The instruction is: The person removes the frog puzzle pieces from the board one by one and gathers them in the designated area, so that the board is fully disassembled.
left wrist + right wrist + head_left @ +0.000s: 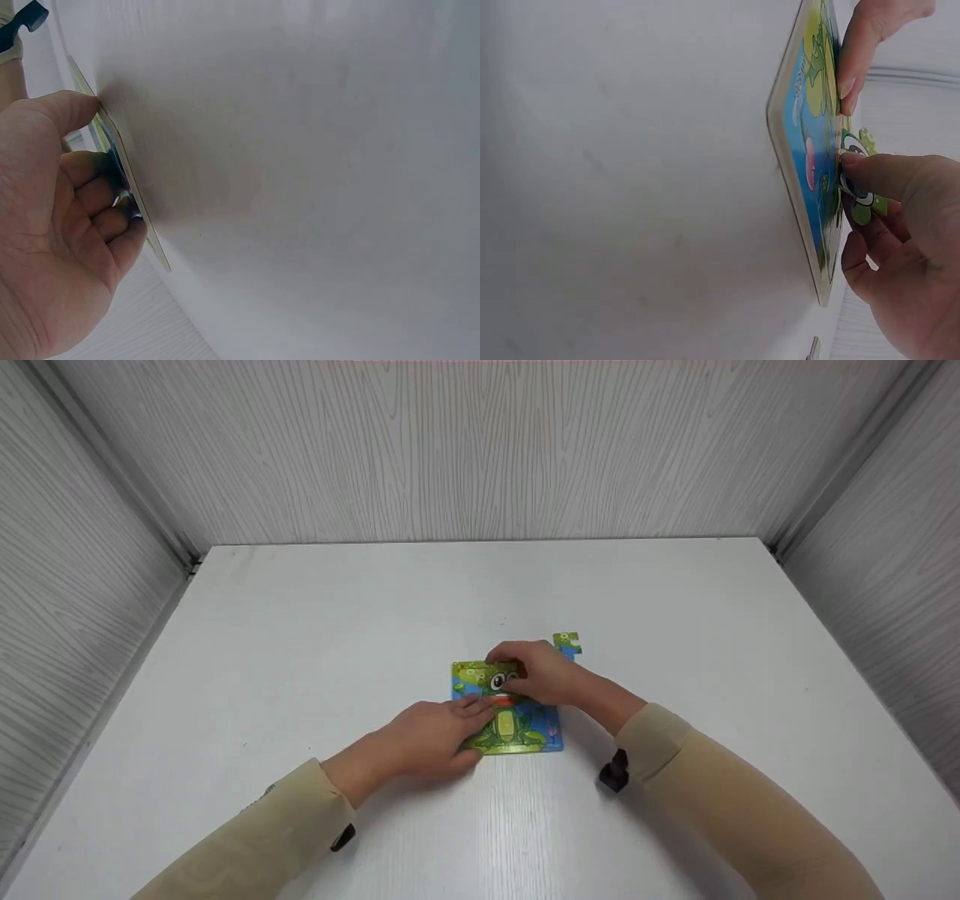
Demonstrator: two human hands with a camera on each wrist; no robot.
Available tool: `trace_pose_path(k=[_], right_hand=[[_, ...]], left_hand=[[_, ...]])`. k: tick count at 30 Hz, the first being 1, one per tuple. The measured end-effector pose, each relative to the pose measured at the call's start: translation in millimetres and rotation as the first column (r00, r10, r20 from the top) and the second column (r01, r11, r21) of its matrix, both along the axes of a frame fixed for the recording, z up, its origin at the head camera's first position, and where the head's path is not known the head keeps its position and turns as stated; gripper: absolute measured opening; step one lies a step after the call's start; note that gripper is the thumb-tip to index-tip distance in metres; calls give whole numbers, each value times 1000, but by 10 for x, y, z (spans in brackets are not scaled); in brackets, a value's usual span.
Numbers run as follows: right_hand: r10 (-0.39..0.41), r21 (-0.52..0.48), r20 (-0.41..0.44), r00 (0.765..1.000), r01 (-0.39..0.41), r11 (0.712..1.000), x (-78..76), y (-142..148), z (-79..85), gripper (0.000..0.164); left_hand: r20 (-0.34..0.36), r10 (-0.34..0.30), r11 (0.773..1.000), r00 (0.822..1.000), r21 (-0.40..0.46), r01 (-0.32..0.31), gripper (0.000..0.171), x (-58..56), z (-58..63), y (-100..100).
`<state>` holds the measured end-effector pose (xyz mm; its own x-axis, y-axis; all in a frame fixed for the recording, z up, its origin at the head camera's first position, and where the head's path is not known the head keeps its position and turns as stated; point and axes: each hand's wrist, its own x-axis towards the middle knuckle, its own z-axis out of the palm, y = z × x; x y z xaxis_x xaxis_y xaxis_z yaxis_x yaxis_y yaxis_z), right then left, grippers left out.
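Observation:
A square frog jigsaw puzzle (pixel 551 735) lies flat on the white table, its green frog set against blue. My left hand (pixel 439 735) rests over the puzzle's left side, fingertips on the picture and thumb by the near edge. In the left wrist view the thumb meets the thin edge of the puzzle. My right hand (pixel 546 671) is over the upper right part and pinches a puzzle piece (pixel 865 199) printed with a frog's eye. That piece stands tilted up from the board in the right wrist view, partly hidden by thumb and fingers.
One loose puzzle piece (pixel 568 642), green with some blue, lies just beyond the right hand, with a bit of blue showing beside it. The white table (pixel 337 607) is bounded by a pale wood-grain wall (pixel 480 450) at the back and panels on both sides.

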<state>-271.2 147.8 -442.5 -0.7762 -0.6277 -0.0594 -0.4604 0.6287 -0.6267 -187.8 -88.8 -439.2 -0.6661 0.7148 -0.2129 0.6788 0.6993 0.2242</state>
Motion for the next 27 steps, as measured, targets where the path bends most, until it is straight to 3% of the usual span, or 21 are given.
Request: trace_pose_path(k=[11,17,21,27], right_hand=[[25,122,21,999,-27,992,-11,95,57,63],[40,168,-36,999,-34,985,2,93,63,61],[12,132,-79,997,-1,991,-3,118,83,54],[-78,10,-77,994,79,997,-48,308,174,44]], left_hand=[[-13,-1,1000,1000,-2,1,65,0,-7,7],[-27,-10,1000,1000,5,10,65,-2,-18,-4],[-19,-9,1000,1000,14,9,66,3,-7,-10],[-11,-3,1000,1000,16,4,66,1,-5,-6]])
